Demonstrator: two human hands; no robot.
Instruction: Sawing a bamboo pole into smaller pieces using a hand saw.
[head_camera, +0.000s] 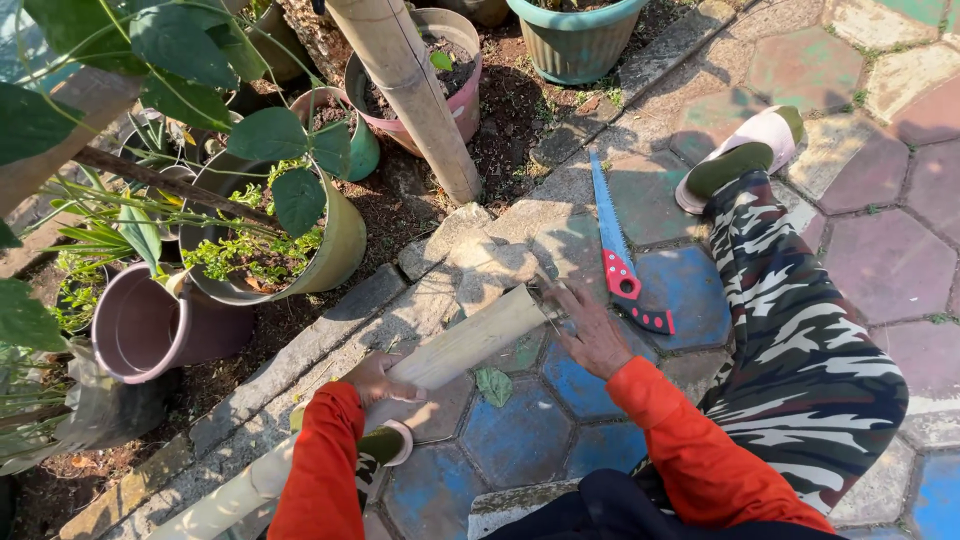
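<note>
Pots are crowding the soil bed at the far left: a yellow-green pot (335, 250) is leaning over with leafy green plants in it, a mauve pot (150, 325) is lying on its side with its mouth showing nothing inside, a pink pot (465, 95) and a small teal pot (360, 140) are holding dark soil, and a larger teal pot (575, 40) is sitting at the far edge. An upright bamboo post (415, 100) is rising from the soil among them.

A stone kerb (330, 325) is running diagonally between the bed and the painted hexagon paving (520, 430), which is lying mostly open to the right.

A cut bamboo pole (470, 340) is lying along the kerb, near the middle. The left hand (378, 378) is gripping it from above, fingers curled round. The right hand (590, 325) is resting spread open, fingertips touching the pole's far end. A red-handled handsaw (615, 250) is lying on the paving just beside that hand.
</note>
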